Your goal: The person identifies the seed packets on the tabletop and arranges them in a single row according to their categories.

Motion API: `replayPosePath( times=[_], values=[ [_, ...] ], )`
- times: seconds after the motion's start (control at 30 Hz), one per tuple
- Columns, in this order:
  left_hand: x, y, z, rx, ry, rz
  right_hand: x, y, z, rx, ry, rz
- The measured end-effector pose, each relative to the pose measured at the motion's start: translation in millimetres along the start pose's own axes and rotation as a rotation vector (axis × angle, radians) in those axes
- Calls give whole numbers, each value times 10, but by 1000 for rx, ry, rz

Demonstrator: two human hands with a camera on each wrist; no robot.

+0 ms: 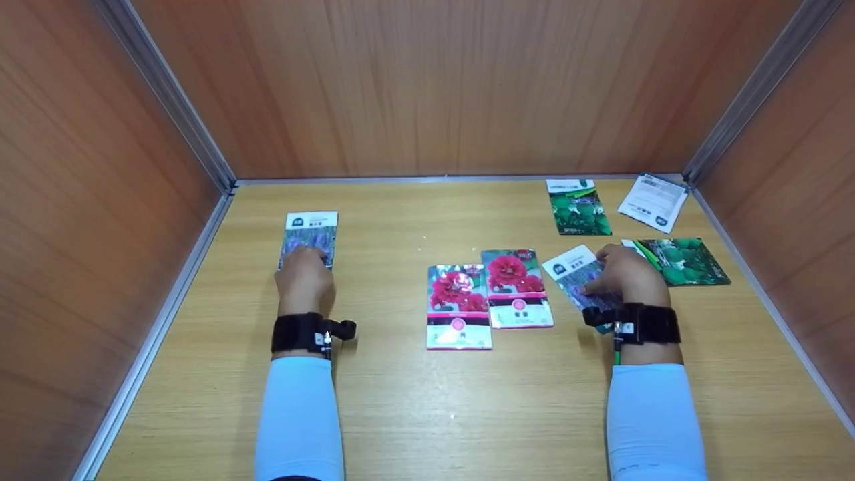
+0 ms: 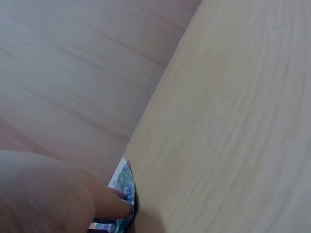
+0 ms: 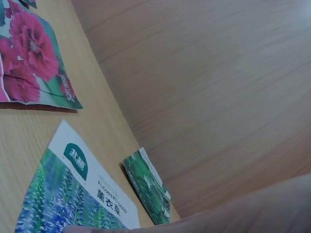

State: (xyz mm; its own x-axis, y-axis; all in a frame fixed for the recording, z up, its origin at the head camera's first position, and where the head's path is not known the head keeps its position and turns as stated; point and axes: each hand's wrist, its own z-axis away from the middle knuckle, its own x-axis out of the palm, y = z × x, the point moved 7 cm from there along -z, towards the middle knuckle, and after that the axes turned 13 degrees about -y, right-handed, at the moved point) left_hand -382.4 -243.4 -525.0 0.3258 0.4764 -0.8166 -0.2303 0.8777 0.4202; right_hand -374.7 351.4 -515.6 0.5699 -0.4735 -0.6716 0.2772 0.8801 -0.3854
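Wood-grain panels rise at 9, 12 and 3 o'clock around a pale wooden table, where a person in light-blue sleeves handles packets. The left hand, toward 10 o'clock from the table's middle, pinches the near end of an upright lavender packet. The right hand, near 3 o'clock, grips a tilted lavender packet marked "FLOWER'S SEED", its thumb on the printed face. At center lie a pink-flower packet and, just beside it toward 2 o'clock, a second pink-flower packet. One green packet lies toward 2 o'clock; a sideways green packet sits just beside the right hand at 3. A white-faced packet rests in the 2 o'clock corner. Black straps circle both wrists.
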Motion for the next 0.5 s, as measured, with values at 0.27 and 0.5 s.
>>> replayPosePath(
  times=[0.27,0.5],
  values=[
    [-23,17,38,1,13,-9,-22,16,-15,31,7,-10],
    [-16,37,33,-23,-14,-56,-62,36,-52,32,40,-22]
  ],
)
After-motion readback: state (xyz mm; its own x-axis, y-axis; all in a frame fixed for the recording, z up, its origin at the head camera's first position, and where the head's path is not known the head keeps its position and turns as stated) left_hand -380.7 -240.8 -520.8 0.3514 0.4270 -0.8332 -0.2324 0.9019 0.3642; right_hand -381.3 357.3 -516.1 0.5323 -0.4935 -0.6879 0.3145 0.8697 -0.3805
